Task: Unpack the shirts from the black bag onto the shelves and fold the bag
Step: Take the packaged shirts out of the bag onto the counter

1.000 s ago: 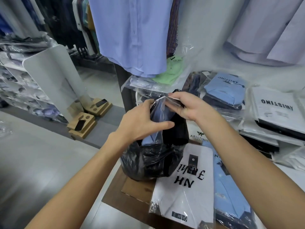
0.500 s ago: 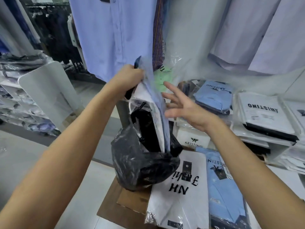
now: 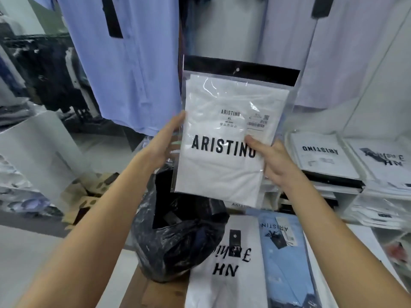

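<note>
Holding one bagged white shirt [image 3: 224, 138] upright above the black bag [image 3: 175, 245], both hands gripping: left hand [image 3: 165, 145] at its left edge, right hand [image 3: 270, 162] w/ thumb pinching the front. Risk: slick plastic slipping back into the bag. Desk [image 3: 142, 294]: 2 packs.

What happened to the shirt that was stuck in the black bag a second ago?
The white packed shirt came up out of the black bag. The left hand lifted it, then the right hand, which had let go, took hold again. Now both hold it upright above the bag. The bag and the packed shirts on the table stayed put.
</note>
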`<state>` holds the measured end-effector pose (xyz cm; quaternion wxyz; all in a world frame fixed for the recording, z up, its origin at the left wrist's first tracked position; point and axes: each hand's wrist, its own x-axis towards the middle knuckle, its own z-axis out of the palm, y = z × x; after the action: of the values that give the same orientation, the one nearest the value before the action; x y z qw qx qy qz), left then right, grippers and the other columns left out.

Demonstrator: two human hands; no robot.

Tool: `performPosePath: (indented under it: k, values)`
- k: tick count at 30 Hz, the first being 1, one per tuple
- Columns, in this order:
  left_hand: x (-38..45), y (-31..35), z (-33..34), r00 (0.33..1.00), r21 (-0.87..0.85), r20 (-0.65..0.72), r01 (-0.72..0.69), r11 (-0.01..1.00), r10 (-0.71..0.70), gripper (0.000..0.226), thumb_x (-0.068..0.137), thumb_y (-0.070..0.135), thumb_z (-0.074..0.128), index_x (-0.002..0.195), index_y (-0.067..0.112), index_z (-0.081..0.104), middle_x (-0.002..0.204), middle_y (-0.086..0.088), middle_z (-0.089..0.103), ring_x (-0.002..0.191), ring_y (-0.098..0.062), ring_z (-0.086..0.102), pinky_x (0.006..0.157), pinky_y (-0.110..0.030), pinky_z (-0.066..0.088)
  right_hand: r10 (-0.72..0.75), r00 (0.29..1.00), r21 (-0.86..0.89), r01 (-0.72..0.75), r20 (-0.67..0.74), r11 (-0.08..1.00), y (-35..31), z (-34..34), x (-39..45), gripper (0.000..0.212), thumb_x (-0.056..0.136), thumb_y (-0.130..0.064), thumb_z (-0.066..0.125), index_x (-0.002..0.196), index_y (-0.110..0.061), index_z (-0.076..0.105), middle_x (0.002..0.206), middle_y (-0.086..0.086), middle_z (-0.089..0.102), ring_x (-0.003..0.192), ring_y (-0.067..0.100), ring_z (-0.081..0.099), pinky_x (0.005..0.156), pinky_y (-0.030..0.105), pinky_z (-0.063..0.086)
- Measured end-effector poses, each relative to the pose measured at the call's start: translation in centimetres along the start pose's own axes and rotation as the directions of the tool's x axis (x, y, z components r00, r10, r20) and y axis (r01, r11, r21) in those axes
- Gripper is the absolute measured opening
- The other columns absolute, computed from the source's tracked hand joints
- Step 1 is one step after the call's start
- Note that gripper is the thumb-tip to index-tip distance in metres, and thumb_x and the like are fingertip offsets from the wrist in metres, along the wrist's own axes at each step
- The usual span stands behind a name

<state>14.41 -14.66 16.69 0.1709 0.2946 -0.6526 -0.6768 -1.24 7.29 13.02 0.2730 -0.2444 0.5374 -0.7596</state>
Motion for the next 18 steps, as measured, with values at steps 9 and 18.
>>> performPosePath:
  k: [9, 18]
  values:
    - [0.4, -4.0, 5.2, 0.966, -0.002, 0.093, -0.241, 0.971, 0.24, 0.025, 0.09, 0.017, 0.073, 0.114, 0.023, 0.065, 0.106, 0.001, 0.077, 0.097, -0.02, 0.074, 0.082, -0.04, 0.059, 0.092, 0.991, -0.028, -0.095, -0.097, 0.995, 0.1, -2.0, -0.4, 0.05, 0.082, -0.017, 0.083, 0.128, -0.014, 0.063, 0.114, 0.009, 0.076, 0.105, 0.027, 0.073, 0.096, 0.054, 0.055]
    - [0.9, -3.7, 8.3, 0.881, 0.279, 0.223, -0.467, 0.839, 0.416, 0.039, 0.08, 0.029, 0.083, 0.116, 0.022, 0.068, 0.103, 0.007, 0.077, 0.093, -0.008, 0.073, 0.077, -0.025, 0.058, -0.39, 0.86, -0.747, 0.016, -0.328, 0.664, 1.0, -5.0, -0.5, 0.135, 0.05, -0.058, 0.092, 0.156, -0.036, 0.012, 0.146, 0.004, 0.033, 0.132, 0.021, 0.039, 0.109, 0.038, 0.038]
